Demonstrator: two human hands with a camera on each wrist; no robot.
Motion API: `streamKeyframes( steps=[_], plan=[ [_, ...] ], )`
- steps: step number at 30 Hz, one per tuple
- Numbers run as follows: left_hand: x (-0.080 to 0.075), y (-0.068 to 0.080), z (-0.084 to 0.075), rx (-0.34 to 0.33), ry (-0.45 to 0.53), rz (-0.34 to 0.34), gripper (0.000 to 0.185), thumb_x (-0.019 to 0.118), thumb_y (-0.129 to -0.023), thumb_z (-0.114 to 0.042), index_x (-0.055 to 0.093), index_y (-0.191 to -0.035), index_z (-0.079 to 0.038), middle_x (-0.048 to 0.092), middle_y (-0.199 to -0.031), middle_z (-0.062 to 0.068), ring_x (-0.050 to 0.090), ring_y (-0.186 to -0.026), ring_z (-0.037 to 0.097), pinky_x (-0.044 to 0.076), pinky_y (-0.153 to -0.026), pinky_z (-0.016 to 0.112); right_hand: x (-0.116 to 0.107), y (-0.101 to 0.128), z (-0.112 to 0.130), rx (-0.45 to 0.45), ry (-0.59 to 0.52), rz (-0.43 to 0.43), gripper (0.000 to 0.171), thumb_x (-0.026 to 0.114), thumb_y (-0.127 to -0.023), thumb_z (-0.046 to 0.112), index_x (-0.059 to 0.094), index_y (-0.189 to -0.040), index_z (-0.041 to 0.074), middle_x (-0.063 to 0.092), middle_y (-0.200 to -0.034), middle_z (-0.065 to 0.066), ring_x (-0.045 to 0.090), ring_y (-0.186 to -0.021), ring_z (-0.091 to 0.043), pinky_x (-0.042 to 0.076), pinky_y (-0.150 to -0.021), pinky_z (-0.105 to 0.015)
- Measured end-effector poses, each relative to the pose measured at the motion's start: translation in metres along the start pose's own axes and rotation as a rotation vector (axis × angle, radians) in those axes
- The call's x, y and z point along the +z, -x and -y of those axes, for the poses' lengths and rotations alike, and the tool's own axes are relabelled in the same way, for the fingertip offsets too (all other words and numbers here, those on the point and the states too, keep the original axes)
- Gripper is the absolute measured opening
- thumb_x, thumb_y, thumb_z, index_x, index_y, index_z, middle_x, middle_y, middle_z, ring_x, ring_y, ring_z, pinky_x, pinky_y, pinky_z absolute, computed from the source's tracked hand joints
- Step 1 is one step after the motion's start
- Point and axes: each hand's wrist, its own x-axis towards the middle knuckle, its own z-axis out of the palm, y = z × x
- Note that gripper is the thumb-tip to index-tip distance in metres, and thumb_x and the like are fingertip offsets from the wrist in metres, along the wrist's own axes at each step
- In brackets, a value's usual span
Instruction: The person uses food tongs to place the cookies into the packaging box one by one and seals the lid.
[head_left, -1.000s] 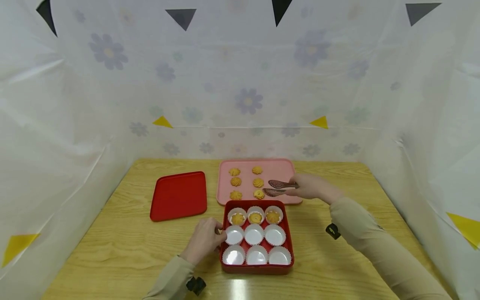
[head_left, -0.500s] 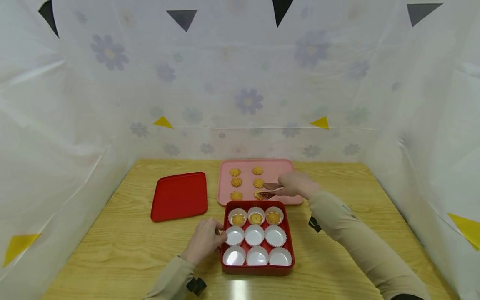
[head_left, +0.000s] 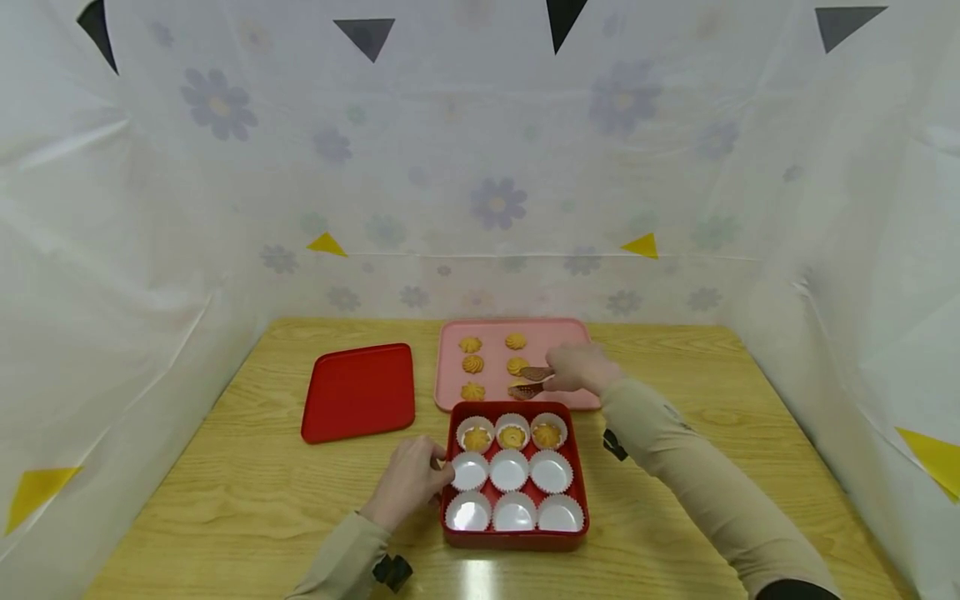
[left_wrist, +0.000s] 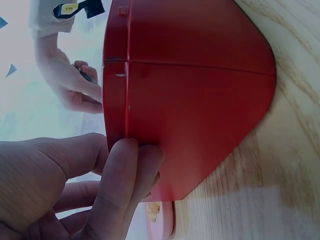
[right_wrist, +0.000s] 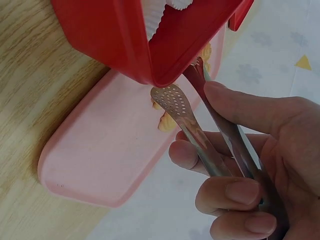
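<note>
Pink tray [head_left: 570,333] just behind red box [head_left: 516,537]: five cookies visible on it, a sixth at the tong tips. Red lid [head_left: 358,392] left of the tray, flat on the table. Box holds nine paper cups; back row has three cookies, six cups bare. Right hand [head_left: 581,369] grips tongs [head_left: 528,382], spoons closing around near-right cookie [right_wrist: 165,121]. Left hand [head_left: 408,481] pinches the box's left wall.

We are seeing a red lid [head_left: 358,392] lying flat on the wooden table [head_left: 225,500], left of the other items, while a white floral sheet [head_left: 480,167] is hanging behind, carrying black and yellow triangles.
</note>
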Motion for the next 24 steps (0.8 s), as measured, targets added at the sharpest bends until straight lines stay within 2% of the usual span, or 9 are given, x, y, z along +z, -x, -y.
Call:
streamKeyframes(
  steps=[9, 17, 24],
  plan=[
    [0.0, 0.0014, -0.0014, 0.005, -0.016, -0.009, 0.016, 0.065, -0.082, 0.001, 0.067, -0.067, -0.005, 0.067, -0.06, 0.004, 0.058, -0.046, 0.008, 0.046, -0.044, 0.021, 0.0019, -0.0063, 0.0044, -0.008, 0.063, 0.028, 0.022, 0.069, -0.093, 0.029, 0.058, -0.085, 0.012, 0.057, -0.08, -0.001, 0.049, -0.075, -0.018, 0.046, -0.073, -0.039],
    [0.0001, 0.0008, -0.0008, 0.006, -0.015, -0.007, 0.018, 0.065, -0.082, 0.001, 0.066, -0.065, -0.005, 0.066, -0.061, 0.003, 0.057, -0.046, 0.008, 0.046, -0.044, 0.02, 0.0016, -0.0093, 0.0068, -0.005, 0.071, 0.036, 0.021, 0.068, -0.094, 0.03, 0.06, -0.092, 0.011, 0.061, -0.086, -0.004, 0.056, -0.081, -0.02, 0.053, -0.083, -0.047],
    [0.0002, 0.0004, -0.0002, 0.019, -0.021, -0.01, 0.017, 0.065, -0.081, 0.001, 0.066, -0.065, -0.005, 0.066, -0.06, 0.003, 0.057, -0.046, 0.007, 0.046, -0.044, 0.021, 0.0011, -0.0104, 0.0077, 0.012, 0.053, 0.042, 0.02, 0.068, -0.094, 0.029, 0.059, -0.089, 0.012, 0.057, -0.081, -0.001, 0.051, -0.077, -0.019, 0.05, -0.08, -0.046]
  ],
)
